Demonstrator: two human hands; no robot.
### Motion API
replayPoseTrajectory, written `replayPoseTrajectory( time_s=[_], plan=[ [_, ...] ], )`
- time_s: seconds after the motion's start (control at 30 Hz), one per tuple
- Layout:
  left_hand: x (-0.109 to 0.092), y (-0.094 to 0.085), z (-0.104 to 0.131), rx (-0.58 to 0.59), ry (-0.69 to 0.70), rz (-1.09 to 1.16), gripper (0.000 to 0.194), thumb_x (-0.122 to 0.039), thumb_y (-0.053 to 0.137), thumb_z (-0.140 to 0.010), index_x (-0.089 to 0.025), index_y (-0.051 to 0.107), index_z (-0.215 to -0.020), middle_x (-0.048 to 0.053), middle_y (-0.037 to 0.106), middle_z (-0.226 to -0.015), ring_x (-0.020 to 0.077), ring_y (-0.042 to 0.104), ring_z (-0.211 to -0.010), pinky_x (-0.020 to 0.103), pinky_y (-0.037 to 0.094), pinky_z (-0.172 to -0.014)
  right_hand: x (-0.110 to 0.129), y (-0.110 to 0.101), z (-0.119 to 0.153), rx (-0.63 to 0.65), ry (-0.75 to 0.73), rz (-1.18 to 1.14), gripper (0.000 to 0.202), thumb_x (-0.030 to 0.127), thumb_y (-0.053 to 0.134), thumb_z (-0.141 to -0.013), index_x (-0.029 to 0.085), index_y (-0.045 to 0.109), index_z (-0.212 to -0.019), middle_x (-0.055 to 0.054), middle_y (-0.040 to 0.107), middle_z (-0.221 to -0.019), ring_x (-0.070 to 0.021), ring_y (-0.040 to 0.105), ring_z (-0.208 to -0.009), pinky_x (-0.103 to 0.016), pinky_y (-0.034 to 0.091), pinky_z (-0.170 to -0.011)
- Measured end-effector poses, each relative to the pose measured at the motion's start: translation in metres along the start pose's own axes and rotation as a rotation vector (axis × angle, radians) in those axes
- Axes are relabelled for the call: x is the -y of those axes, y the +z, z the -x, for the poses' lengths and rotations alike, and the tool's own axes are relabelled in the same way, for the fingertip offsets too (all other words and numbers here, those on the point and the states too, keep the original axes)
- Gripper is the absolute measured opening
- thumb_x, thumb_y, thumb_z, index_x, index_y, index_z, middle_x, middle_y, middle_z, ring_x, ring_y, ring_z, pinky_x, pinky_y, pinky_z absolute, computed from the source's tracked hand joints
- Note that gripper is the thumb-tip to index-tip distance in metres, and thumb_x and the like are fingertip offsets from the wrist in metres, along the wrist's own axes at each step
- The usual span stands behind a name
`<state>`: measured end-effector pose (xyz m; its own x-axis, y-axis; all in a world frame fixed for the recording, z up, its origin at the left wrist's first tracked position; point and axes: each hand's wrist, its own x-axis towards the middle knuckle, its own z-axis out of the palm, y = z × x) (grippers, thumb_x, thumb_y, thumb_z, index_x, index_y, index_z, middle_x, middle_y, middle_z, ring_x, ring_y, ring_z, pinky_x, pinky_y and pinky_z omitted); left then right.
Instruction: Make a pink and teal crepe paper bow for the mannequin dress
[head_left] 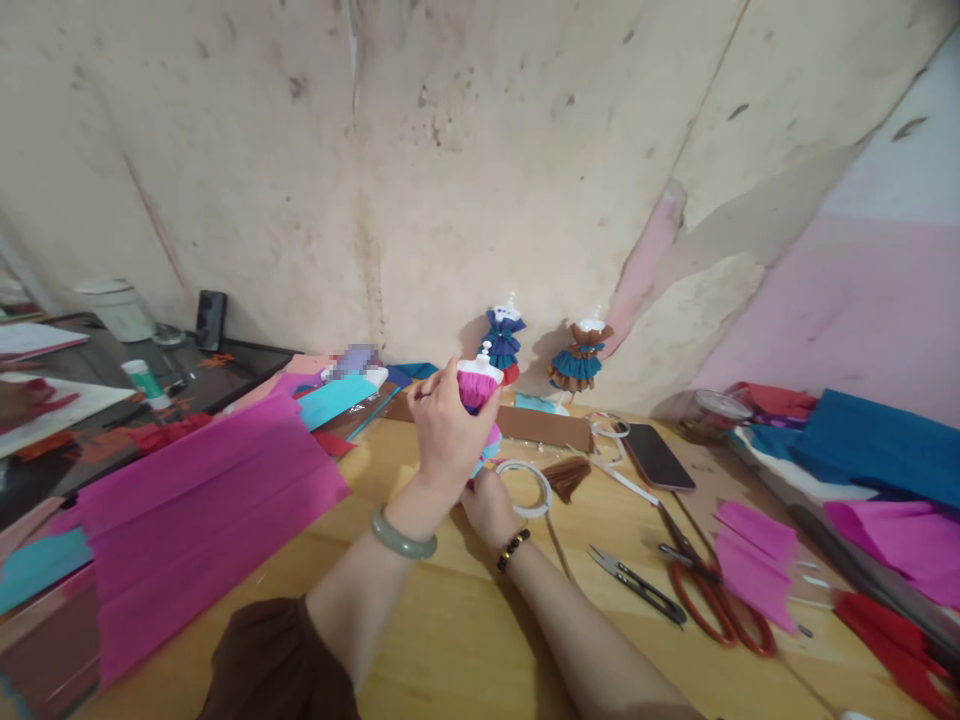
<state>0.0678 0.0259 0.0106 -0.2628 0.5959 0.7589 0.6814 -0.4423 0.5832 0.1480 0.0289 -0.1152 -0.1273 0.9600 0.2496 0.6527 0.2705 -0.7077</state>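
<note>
A miniature dress form (pixel 480 385) with a white neck, a white knob on top and a gathered pink bodice stands upright in my left hand (pixel 442 425). My left fingers and thumb wrap round its torso and hide part of it. Pink and light blue show lower down, beside the palm. Just below, my right hand (pixel 489 512) is closed at the form's lower end, its fingertips mostly hidden. Close to the right hand lie a roll of white tape (pixel 541 490) and a brown fringed bundle (pixel 568 478).
Two dressed miniature forms, one blue (pixel 504 340) and one brown and teal (pixel 581 360), stand by the wall. Thread snips (pixel 637 585), red-handled scissors (pixel 709 590) and a phone (pixel 660 457) lie right. Pink crepe paper (pixel 202 520) spreads left; a person's hand (pixel 21 400) shows far left.
</note>
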Motion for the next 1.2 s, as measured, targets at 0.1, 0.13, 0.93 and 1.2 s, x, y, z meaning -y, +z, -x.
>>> replayPoseTrajectory(
  time_s=[0.1, 0.13, 0.93, 1.2],
  plan=[
    [0.002, 0.002, 0.001, 0.013, -0.005, 0.034, 0.06, -0.042, 0.07, -0.078, -0.017, 0.052, -0.129, 0.016, 0.066, -0.114, 0.0326, 0.056, -0.113, 0.049, 0.028, -0.105, 0.003, -0.002, 0.001, 0.0, -0.001, 0.004, 0.02, 0.021, 0.055, -0.083, 0.013, 0.069, -0.072, -0.011, 0.072, -0.068, -0.0183, 0.06, -0.058, -0.025, 0.036, -0.053],
    [0.003, 0.002, 0.001, 0.021, -0.012, 0.046, 0.065, -0.044, 0.072, -0.077, -0.017, 0.05, -0.132, 0.016, 0.065, -0.115, 0.033, 0.055, -0.115, 0.049, 0.029, -0.105, 0.004, -0.002, 0.001, 0.0, -0.005, 0.002, 0.019, 0.021, 0.055, -0.083, 0.013, 0.069, -0.073, -0.011, 0.072, -0.068, -0.0187, 0.06, -0.059, -0.025, 0.036, -0.053],
    [0.001, -0.006, 0.007, 0.157, -0.018, -0.236, 0.042, -0.044, 0.05, -0.091, -0.006, 0.061, -0.104, 0.023, 0.069, -0.095, 0.0378, 0.056, -0.112, 0.054, 0.027, -0.101, 0.001, 0.002, 0.003, -0.02, -0.045, 0.017, 0.021, 0.018, 0.051, -0.085, 0.013, 0.07, -0.077, -0.015, 0.075, -0.078, -0.0212, 0.065, -0.065, -0.027, 0.04, -0.057],
    [0.011, -0.01, 0.005, 0.295, -0.144, -0.06, 0.086, -0.054, 0.069, -0.074, -0.007, 0.037, -0.139, 0.028, 0.056, -0.127, 0.0417, 0.048, -0.123, 0.054, 0.033, -0.1, 0.0, 0.002, 0.003, -0.021, -0.032, 0.005, 0.021, 0.022, 0.051, -0.087, 0.012, 0.069, -0.083, -0.015, 0.073, -0.081, -0.021, 0.065, -0.067, -0.026, 0.04, -0.059]
  ],
)
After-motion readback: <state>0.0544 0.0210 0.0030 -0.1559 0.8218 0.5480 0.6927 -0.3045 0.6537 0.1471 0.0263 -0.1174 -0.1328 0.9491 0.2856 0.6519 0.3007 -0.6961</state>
